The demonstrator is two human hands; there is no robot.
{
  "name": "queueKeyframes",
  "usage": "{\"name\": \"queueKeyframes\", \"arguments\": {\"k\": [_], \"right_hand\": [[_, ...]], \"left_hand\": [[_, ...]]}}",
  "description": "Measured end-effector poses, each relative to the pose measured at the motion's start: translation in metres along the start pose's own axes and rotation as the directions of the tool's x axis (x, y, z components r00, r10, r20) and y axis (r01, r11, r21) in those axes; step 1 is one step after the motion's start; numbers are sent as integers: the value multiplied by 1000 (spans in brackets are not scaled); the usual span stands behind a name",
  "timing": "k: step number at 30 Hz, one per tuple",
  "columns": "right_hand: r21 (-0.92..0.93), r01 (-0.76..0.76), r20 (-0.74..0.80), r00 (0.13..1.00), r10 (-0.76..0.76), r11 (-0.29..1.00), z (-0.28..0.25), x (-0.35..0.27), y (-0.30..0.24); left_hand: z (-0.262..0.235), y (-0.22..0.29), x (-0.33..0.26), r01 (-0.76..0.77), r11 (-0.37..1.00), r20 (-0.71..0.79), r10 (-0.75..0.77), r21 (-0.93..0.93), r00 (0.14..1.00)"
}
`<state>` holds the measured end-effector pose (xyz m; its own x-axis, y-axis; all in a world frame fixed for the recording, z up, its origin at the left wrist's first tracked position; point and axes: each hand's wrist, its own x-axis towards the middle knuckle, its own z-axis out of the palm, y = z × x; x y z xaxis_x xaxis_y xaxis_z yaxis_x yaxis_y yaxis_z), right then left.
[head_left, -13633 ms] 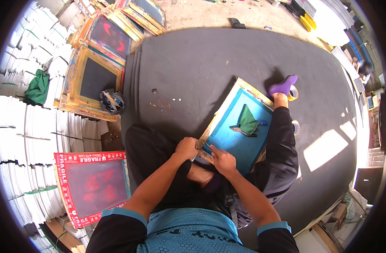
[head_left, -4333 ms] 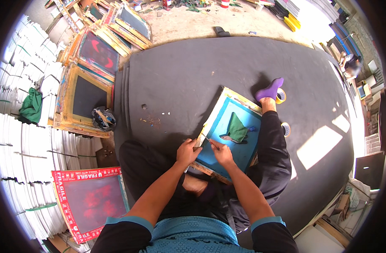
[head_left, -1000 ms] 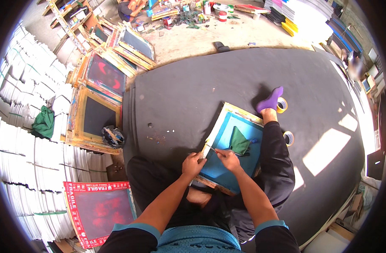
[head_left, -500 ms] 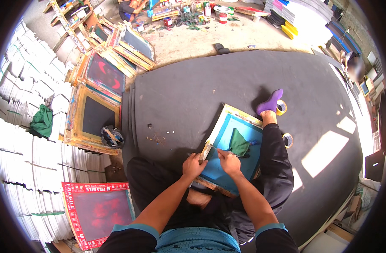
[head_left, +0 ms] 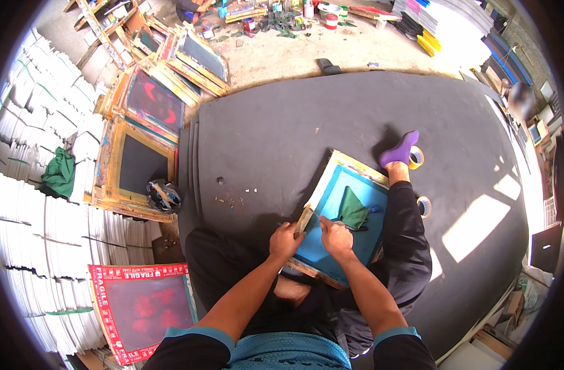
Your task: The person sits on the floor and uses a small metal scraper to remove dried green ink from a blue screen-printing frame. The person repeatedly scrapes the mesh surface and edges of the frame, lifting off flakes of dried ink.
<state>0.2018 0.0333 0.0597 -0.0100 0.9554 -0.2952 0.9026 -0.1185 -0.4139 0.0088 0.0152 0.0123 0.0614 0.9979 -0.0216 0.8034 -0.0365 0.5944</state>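
A wooden screen-printing frame (head_left: pixel 316 264) with blue mesh lies tilted across my lap, against my right leg. My left hand (head_left: pixel 286 240) is closed on its left edge, where a worn yellowish strip (head_left: pixel 304 220) sticks up past my fingers. Over the mesh, close beside that strip, my right hand (head_left: pixel 336 237) is closed with the index finger and thumb pointing forward. Whatever it pinches is too small to make out. On the mesh lie a green cloth (head_left: pixel 353 209) and a small blue object (head_left: pixel 373 209) beside it.
Two tape rolls (head_left: pixel 416 158) (head_left: pixel 424 206) rest beside my right leg on the dark sheets (head_left: pixel 263 135). More framed screens (head_left: pixel 140 161) lean at the left, near white stacks (head_left: pixel 48 228). A red-taped screen (head_left: pixel 147 314) lies lower left. Paint cans (head_left: pixel 331 22) stand at the back.
The view has shifted slightly, moving the frame a little right in the picture. Both hands keep nearly the same places on and over the frame.
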Motion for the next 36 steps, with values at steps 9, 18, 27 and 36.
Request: {"name": "queueKeyframes", "arguments": {"k": [9, 18, 27, 36], "right_hand": [[-250, -126, 89, 984, 153, 960, 0, -4, -47], [107, -148, 96, 986, 138, 983, -1, 1, -11], [322, 9, -63, 998, 12, 947, 32, 11, 28], [701, -205, 249, 968, 35, 683, 24, 21, 47]], "left_hand": [[2, -3, -1, -8, 1000, 56, 8, -5, 998], [-3, 2, 0, 15, 1000, 67, -15, -7, 998], [-2, 1, 4, -6, 999, 14, 6, 40, 1000], [3, -3, -1, 18, 1000, -4, -18, -14, 1000]]}}
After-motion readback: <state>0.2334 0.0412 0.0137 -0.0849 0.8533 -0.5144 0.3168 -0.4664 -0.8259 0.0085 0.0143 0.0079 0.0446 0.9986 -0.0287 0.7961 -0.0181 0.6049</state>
